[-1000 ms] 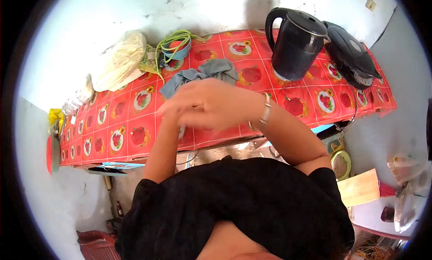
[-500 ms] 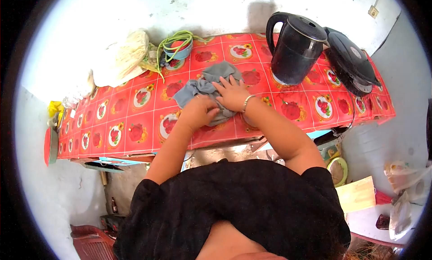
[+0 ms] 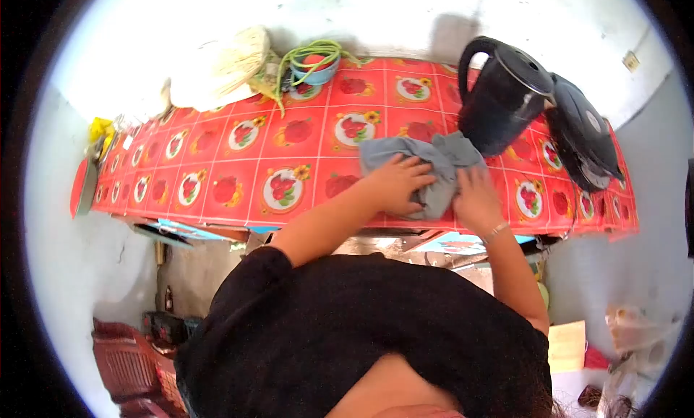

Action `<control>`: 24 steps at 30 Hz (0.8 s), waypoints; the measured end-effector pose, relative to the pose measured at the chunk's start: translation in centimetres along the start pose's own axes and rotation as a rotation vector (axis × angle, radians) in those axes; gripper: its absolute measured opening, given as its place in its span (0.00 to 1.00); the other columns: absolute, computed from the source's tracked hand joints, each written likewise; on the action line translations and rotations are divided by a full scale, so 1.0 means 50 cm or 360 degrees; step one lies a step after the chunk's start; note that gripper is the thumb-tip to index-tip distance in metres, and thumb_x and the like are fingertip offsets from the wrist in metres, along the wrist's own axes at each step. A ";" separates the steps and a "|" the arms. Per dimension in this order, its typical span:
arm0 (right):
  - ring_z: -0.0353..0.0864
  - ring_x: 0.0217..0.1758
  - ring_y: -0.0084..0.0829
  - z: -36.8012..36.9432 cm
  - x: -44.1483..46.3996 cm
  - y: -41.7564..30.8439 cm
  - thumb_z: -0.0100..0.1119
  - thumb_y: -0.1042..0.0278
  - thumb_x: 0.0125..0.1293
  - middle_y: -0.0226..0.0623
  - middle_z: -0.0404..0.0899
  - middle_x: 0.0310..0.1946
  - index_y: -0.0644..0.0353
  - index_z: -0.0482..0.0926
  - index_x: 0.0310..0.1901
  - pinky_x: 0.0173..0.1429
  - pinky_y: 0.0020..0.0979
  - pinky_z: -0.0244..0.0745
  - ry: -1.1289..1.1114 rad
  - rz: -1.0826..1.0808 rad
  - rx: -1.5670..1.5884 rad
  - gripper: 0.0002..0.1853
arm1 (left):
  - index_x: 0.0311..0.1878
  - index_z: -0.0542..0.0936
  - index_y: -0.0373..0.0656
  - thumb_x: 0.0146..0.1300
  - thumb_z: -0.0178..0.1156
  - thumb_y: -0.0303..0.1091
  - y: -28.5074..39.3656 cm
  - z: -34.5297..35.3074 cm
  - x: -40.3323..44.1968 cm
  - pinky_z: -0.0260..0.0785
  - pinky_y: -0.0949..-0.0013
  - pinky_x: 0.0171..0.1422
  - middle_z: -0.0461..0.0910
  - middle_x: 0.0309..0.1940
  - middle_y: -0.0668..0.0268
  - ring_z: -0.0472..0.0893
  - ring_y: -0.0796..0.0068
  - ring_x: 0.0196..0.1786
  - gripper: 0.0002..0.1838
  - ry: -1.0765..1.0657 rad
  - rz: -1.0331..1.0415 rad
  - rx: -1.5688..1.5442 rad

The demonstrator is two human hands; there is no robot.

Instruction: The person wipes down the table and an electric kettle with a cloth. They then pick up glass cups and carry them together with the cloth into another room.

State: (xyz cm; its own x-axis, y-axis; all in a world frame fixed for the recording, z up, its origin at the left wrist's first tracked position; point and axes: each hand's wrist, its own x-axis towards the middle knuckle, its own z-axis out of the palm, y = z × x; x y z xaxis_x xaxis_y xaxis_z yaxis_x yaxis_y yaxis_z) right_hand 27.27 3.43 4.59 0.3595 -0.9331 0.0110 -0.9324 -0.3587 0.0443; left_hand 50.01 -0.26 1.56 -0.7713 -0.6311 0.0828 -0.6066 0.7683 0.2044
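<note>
The crumpled grey cloth is positioned on the red tablecloth near the black kettle. Its left part is covered by the left hand, fingers spread; its right edge is met by the right hand, whose grip cannot be determined

No legible words, numbers or brands, round badge on black appliance unreadable

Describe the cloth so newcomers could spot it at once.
Start at the red patterned table cover. Right of its middle, below and left of the black kettle, the left hand and right hand touch a crumpled cloth. Plain grey, it stands out from the printed cover.
</note>
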 end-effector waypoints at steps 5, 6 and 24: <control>0.68 0.63 0.53 0.042 -0.049 0.125 0.52 0.68 0.56 0.58 0.70 0.59 0.67 0.70 0.59 0.67 0.46 0.63 0.0213 -0.0059 0.0058 0.27 | 0.69 0.65 0.48 0.49 0.65 0.55 0.050 0.028 0.078 0.46 0.45 0.75 0.58 0.72 0.56 0.56 0.51 0.74 0.44 0.0032 0.0128 -0.0034; 0.70 0.61 0.53 0.031 -0.052 0.136 0.52 0.69 0.56 0.58 0.71 0.58 0.67 0.71 0.59 0.67 0.45 0.63 0.0116 -0.0030 0.0074 0.27 | 0.69 0.65 0.48 0.49 0.65 0.56 0.061 0.035 0.090 0.46 0.45 0.75 0.58 0.72 0.57 0.57 0.51 0.74 0.44 0.0048 0.0213 -0.0045; 0.51 0.71 0.67 0.057 0.094 -0.117 0.45 0.41 0.68 0.61 0.52 0.71 0.58 0.57 0.71 0.72 0.62 0.44 0.0120 0.0279 0.0107 0.37 | 0.70 0.64 0.47 0.57 0.54 0.65 -0.007 0.043 -0.056 0.39 0.48 0.78 0.57 0.73 0.61 0.50 0.55 0.77 0.43 0.0029 -0.0105 -0.0076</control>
State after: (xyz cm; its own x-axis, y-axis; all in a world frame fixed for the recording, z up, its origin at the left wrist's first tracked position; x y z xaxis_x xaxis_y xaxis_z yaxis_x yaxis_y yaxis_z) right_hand 34.29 1.09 1.53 0.1908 -0.9777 0.0874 -0.9805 -0.1941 -0.0317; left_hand 51.98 1.48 -0.83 -0.7260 -0.6823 0.0855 -0.6458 0.7193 0.2560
